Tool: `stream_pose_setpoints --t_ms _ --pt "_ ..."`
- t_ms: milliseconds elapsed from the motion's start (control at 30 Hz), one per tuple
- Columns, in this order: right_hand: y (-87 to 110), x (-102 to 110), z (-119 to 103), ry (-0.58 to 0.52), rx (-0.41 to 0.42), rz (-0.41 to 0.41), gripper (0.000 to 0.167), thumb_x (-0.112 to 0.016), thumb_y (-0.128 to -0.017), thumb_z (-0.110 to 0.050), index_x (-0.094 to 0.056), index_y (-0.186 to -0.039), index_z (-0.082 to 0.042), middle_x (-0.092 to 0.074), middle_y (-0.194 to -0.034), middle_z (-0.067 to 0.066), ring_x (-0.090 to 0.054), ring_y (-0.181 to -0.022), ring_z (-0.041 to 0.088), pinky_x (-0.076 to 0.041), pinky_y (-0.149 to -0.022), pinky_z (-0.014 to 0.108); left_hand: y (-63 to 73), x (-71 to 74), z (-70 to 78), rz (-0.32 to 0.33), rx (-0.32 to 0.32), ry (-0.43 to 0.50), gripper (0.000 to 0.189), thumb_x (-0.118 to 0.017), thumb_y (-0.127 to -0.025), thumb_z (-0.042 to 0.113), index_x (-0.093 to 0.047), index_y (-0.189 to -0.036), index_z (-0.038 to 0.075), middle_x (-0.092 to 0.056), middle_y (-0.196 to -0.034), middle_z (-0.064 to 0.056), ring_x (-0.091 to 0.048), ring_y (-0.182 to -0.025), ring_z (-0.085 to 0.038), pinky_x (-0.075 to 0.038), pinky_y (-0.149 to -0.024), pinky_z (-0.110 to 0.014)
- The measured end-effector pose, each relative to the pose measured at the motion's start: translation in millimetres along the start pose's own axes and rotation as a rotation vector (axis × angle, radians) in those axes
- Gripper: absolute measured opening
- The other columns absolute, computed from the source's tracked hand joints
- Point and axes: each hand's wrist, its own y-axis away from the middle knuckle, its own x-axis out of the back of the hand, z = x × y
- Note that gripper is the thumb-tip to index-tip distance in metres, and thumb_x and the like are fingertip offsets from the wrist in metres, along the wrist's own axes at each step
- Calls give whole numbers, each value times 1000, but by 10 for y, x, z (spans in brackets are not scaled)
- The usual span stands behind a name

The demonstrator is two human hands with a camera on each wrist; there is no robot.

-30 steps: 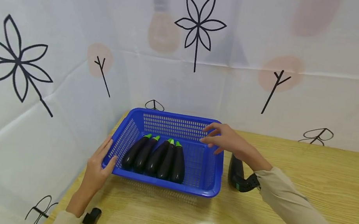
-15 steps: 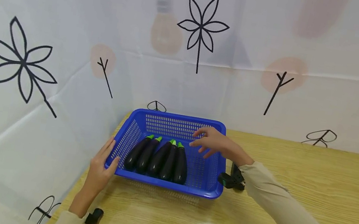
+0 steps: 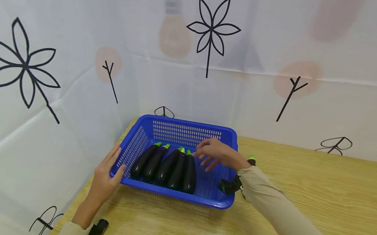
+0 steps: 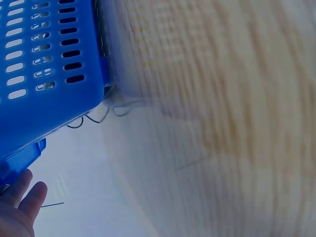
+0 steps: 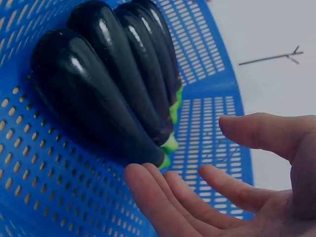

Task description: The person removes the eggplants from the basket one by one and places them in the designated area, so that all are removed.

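A blue perforated plastic basket (image 3: 170,192) holds several dark purple eggplants with green stem ends, lying side by side in its left part. My left hand (image 3: 104,180) rests at the basket's front left corner, fingers straight along the side and thumb by the front rim. Over the inside of the basket is my right hand (image 3: 215,153), fingers spread and holding nothing. Its fingertips are close to the green end of the rightmost eggplant (image 5: 94,101); the right wrist view shows thumb and fingers wide apart around no object.
Another eggplant (image 3: 251,160) lies on the wooden table (image 3: 323,206) just right of the basket, mostly hidden by the right wrist and its black camera (image 3: 229,186). A white patterned cloth (image 3: 251,99) hangs behind and to the left.
My right hand has moved left and down over the basket to the rightmost eggplant's stem. The eggplant outside the basket is now more covered by the wrist. The left hand keeps its place on the basket.
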Motion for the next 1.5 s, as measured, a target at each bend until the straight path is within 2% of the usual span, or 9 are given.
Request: stream_pose_setpoints --t_ms 167,333,467,600,667,800,1000,1267,1500 --pt "-92 -36 57 -13 -30 0 31 -63 -88 -15 -56 -112 3 -55 -106 27 -64 -89 40 -56 -67 45 1 -10 3 0 -2 0 57 -61 -88 7 -41 -141 -2 -36 -148 -11 -38 -131 -35 -23 -103 -14" --pt "-191 -96 111 2 -83 -2 35 -66 -85 -15 -55 -112 3 -58 -106 27 -65 -84 38 -56 -65 45 2 -7 16 -10 17 -8 57 -60 -89 8 -40 -142 -1 -35 -149 -10 -38 -132 -33 -31 -104 -33" --pt "-264 -161 142 28 -133 -15 43 -70 -82 -16 -52 -115 3 -60 -103 26 -66 -81 37 -56 -62 44 1 -2 23 -8 16 -10 57 -60 -90 8 -40 -142 -1 -35 -149 -9 -38 -132 -33 -30 -104 -29" --pt "-315 -215 157 62 -166 -16 45 -76 -78 -18 -56 -113 4 -60 -100 24 -66 -77 35 -56 -60 42 -4 -6 29 -6 11 -9 56 -60 -90 8 -41 -142 -1 -36 -149 -10 -38 -132 -33 -30 -104 -29" --pt "-341 -239 163 71 -174 -9 43 -78 -76 -18 -59 -109 3 -60 -99 24 -65 -75 34 -56 -59 42 -8 -7 32 -8 11 -10 56 -60 -90 9 -41 -142 -1 -36 -149 -10 -38 -132 -33 -30 -104 -31" --pt "-370 -287 145 61 -181 3 36 -80 -74 -15 -61 -98 3 -59 -95 25 -65 -73 36 -56 -59 43 -13 5 33 -3 19 -15 56 -60 -90 8 -41 -141 -2 -36 -149 -10 -38 -132 -33 -27 -104 -23" --pt "-370 -324 108 80 -182 7 23 -78 -73 -9 -65 -88 2 -61 -94 24 -65 -71 35 -56 -59 43 -10 22 41 -15 39 -16 56 -59 -90 8 -40 -142 -2 -35 -149 -9 -37 -132 -33 -33 -103 -41" --pt "-383 -307 141 58 -169 0 16 -74 -74 -5 -69 -86 3 -62 -95 25 -65 -72 36 -56 -59 43 -11 6 30 -14 29 -3 56 -60 -90 8 -41 -141 -2 -35 -149 -10 -37 -133 -33 -23 -103 -14" --pt "-323 -285 152 51 -145 7 10 -72 -73 -5 -63 -71 -2 -63 -87 20 -64 -66 32 -56 -58 43 -7 -1 22 -12 18 0 56 -59 -90 7 -41 -141 -3 -35 -148 -12 -37 -132 -35 -22 -102 -11"
